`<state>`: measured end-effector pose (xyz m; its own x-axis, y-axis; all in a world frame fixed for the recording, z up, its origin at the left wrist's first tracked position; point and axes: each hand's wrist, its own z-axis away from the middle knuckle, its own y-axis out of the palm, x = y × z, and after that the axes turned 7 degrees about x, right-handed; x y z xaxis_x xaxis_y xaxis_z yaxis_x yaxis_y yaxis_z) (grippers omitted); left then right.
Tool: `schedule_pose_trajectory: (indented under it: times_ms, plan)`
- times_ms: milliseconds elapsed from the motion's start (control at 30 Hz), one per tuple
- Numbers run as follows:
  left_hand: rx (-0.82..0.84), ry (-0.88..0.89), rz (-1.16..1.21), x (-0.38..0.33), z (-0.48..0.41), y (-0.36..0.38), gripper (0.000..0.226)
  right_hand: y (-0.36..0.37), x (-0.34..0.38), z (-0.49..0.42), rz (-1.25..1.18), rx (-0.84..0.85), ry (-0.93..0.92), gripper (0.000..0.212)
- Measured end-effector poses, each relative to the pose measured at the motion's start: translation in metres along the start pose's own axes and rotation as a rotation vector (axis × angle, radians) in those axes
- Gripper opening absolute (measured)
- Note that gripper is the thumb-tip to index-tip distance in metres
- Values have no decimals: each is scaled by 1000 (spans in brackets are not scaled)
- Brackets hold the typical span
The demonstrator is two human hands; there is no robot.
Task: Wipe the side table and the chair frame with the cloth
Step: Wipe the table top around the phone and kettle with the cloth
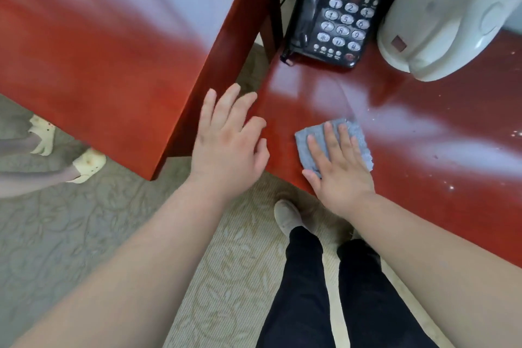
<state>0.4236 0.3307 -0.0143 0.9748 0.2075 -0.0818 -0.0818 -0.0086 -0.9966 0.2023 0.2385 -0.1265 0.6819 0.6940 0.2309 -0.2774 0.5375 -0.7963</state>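
The right hand (340, 167) lay flat, palm down, on a folded grey-blue cloth (353, 135), fingers stretched out and slightly spread, pressing it against the top rather than gripping it; the cloth sat near the front left corner of the glossy red-brown side table (423, 150), its far edge and right side showing past the fingertips. The left hand (228, 144) hovered open with fingers spread and held nothing; it hung over the gap between the side table's left edge and the larger red wooden surface (99, 51) beside it, and whether its fingertips touched the table's edge could not be told.

A black desk telephone (339, 8) with a small display and round number keys stood at the back of the side table; just to its right stood a white electric kettle (452, 17), close to the phone. Pale specks (517, 133) dotted the tabletop toward its right side, well apart from the cloth.

Below, a patterned beige carpet (226, 263) covered the floor; the person's dark trousers (302, 291) and one light shoe (286, 216) showed between the arms; at the left edge, another person's feet in pale clogs (87, 167) stood by the larger piece of furniture.
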Motion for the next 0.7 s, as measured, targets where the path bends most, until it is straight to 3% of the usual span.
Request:
schedule_pose_trajectory:
  times_ms: [133, 233, 367, 600, 700]
  plan:
    - [199, -88, 150, -16, -32, 80, 47, -18, -17, -40, 24, -134, -69, 75]
    - [322, -125, 168, -10, -57, 117, 61, -40, -37, -74, 27, -196, -3, 80]
    - [298, -170, 87, -16, -78, 133, 70, -42, -38, -84, -29, -263, 92, 83]
    - [262, -166, 50, -16, -75, 138, 73, 12, -26, -4, 22, -303, -182, 71]
    - [248, -168, 68, -16, -74, 138, 73, 2, -42, -21, 19, -350, -129, 64]
